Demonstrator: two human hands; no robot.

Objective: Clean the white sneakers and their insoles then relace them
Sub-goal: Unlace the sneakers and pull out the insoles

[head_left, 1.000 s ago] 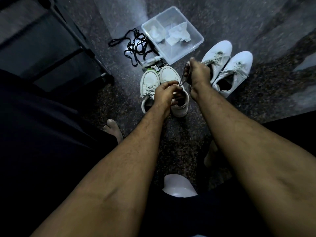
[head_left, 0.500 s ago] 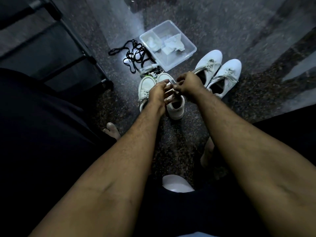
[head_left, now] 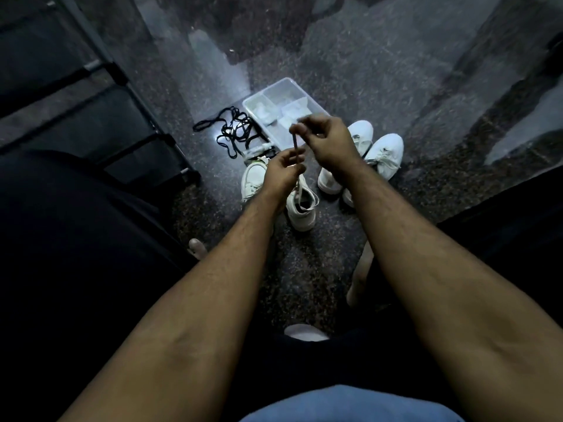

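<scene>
A white sneaker (head_left: 301, 208) stands on the dark floor below my hands, its opening facing up. Its pair mate (head_left: 253, 179) lies just left of it, partly hidden by my left wrist. A lace (head_left: 295, 146) runs taut from the sneaker up between my hands. My left hand (head_left: 285, 170) pinches the lace low, above the shoe. Higher up, my right hand (head_left: 327, 141) pinches the same lace near its end. A second pair of white sneakers (head_left: 384, 153) lies to the right, laced.
A clear plastic box (head_left: 274, 99) with white cloths sits behind the shoes. Loose black laces (head_left: 236, 132) lie left of it, next to a small bottle (head_left: 257, 149). A dark metal-framed seat (head_left: 106, 123) stands at left. A white insole (head_left: 304, 333) shows near my lap.
Both hands have risen from the sneaker's opening. The right hand has pulled the lace up and away, and the camera has tilted so the shoes sit lower in view.
</scene>
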